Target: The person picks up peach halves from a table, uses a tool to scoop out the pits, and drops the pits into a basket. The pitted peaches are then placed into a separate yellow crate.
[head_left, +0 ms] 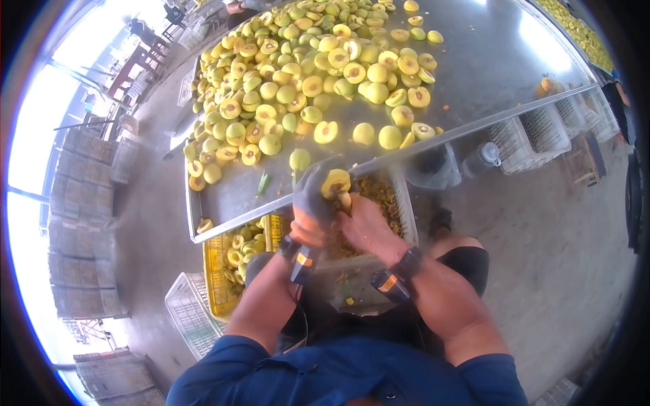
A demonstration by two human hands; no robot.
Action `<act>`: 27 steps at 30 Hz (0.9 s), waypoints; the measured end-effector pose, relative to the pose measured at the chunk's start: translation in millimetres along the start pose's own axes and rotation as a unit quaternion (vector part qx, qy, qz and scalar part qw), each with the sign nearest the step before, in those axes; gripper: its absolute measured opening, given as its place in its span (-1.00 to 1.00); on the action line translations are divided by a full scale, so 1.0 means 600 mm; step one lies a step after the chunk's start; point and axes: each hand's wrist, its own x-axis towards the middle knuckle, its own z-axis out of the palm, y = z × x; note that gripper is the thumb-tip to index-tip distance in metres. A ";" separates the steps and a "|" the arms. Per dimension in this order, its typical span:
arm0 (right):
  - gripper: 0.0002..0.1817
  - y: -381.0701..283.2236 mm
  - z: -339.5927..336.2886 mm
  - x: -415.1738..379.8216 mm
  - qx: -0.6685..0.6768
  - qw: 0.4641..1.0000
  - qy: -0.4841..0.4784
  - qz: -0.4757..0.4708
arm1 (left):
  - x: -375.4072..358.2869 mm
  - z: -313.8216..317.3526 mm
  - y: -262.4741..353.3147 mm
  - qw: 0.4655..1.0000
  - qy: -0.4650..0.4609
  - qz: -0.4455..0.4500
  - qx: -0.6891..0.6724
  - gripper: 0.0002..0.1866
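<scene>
My left hand (315, 196), in a grey and orange glove, is closed around a halved yellow peach (336, 183) with its brown centre showing. My right hand (369, 227) is bare and presses close below the fruit, fingers curled together; whatever they grip is hidden. Both hands are just off the front edge of the metal table (223, 193), above a white crate (408, 220) of brown and yellow scraps. A big heap of yellow-green peach halves (284, 91) covers much of the tabletop, some cut side up.
At lower left a yellow crate (218, 281) holds peach halves, with a white crate (186, 304) beside it. White baskets (531, 139) and a clear plastic jug (482, 159) stand under the table's right side. Stacked crates (81, 223) line the left.
</scene>
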 end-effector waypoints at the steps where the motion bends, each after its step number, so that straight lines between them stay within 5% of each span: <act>1: -0.83 -0.012 -0.006 0.002 -0.012 1.000 -0.017 0.006 | 0.003 0.000 -0.009 0.988 0.008 0.047 0.145 -0.51; 2: -0.84 -0.026 -0.019 0.003 0.101 0.985 -0.087 0.111 | 0.007 0.001 -0.024 0.984 0.010 0.060 0.166 -0.66; 4: -0.83 -0.074 -0.055 0.009 0.313 0.872 -0.214 0.309 | 0.001 -0.007 -0.029 0.997 -0.024 0.013 0.074 -0.67; 7: -0.76 -0.092 -0.065 0.002 0.434 0.778 -0.275 0.363 | -0.005 -0.010 -0.039 0.998 -0.058 0.017 -0.034 -0.63; 11: -0.75 -0.098 -0.068 -0.009 0.424 0.771 -0.291 0.375 | -0.011 -0.013 -0.081 0.994 -0.078 0.052 -0.050 -0.64; 16: -0.76 -0.100 -0.059 -0.036 0.434 0.739 -0.317 0.406 | -0.011 -0.026 -0.003 0.980 -0.135 -0.099 -0.103 -0.72; 21: -0.79 -0.099 -0.069 -0.042 0.303 0.826 -0.327 0.345 | -0.031 -0.064 -0.011 0.998 0.058 -0.001 0.032 -0.77; 23: -0.77 -0.103 -0.077 -0.038 0.264 0.843 -0.324 0.340 | -0.042 -0.114 0.032 0.981 0.124 -0.143 -0.034 -0.77; 25: -0.72 -0.100 -0.080 -0.036 0.279 0.842 -0.313 0.339 | -0.073 -0.189 0.019 0.975 0.106 0.016 0.195 -0.78; 27: -0.80 -0.072 -0.070 -0.047 0.293 0.851 -0.303 0.314 | -0.111 -0.261 0.007 0.958 0.138 -0.003 0.251 -0.82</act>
